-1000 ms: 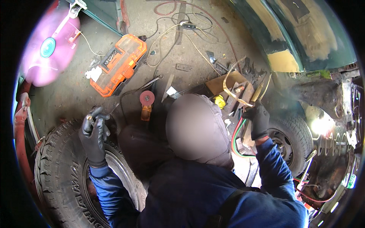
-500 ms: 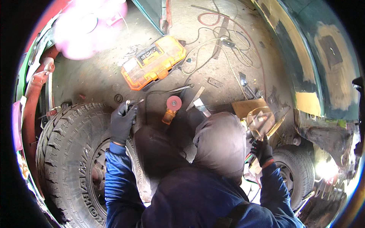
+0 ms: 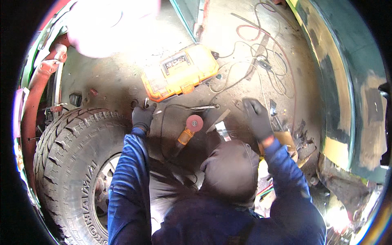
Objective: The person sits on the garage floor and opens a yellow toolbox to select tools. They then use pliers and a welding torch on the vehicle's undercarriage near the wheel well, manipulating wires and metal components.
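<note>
Black gloves cover both hands. My left hand, beside the top of the large tire, is closed round a small shiny metal tool; its kind is hidden by the fingers. My right hand reaches over the floor, fingers stretched forward across the right end of a flat metal plate with holes; whether they touch it I cannot tell. Between the hands lies a yellow angle grinder with a reddish disc. A combination wrench rests beyond it. My knee stands below the right hand.
An orange toolbox sits ahead. Cables and a hose loop over the floor at far right. The treaded tire fills the left; a patched green vehicle panel borders the right. Brown board lies behind my right forearm.
My right hand has left the long yellowish tool by the board and moved forward and left to the metal plate. My left hand keeps its metal tool. The view has shifted.
</note>
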{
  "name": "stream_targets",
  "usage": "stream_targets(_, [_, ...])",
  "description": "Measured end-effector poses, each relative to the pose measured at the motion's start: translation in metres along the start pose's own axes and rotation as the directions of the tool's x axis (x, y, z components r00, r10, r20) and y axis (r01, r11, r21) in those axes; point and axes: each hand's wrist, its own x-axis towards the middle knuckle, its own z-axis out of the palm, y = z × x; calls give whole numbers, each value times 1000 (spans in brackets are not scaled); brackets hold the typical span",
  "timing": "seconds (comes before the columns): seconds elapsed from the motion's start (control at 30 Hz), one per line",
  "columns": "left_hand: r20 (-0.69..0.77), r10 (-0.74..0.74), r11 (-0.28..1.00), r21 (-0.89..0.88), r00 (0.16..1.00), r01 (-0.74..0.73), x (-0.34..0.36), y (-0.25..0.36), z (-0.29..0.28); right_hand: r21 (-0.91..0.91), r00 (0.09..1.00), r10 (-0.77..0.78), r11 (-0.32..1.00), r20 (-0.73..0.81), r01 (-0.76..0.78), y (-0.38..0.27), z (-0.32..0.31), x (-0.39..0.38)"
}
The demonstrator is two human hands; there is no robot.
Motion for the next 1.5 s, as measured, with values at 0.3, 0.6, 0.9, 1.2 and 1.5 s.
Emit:
stream_targets(0.3, [58, -255, 911, -320, 965, 260, 29, 2, 42, -287, 997, -45, 958, -69, 24, 63, 120, 198])
stream_targets(0.6, [135, -334, 753, -557, 933, 350, 27, 31, 48, -61, 984, 3, 998, 176, 7, 56, 146, 226])
stream_targets(0.9, [-53, -247, 791, -588, 968, 170, 9, 59, 10, -95, 998, -1, 995, 59, 7, 7, 132, 222])
stream_targets(1.2, [-213, -233, 805, -590, 949, 66, 38, 98, -28, 44, 984, -164, 986, 63, 162, -38, 120, 247])
stream_targets(1.5, [-241, -283, 785, -615, 928, 80, 45, 107, -32, 121, 999, -52, 991, 14, 50, 38, 131, 240])
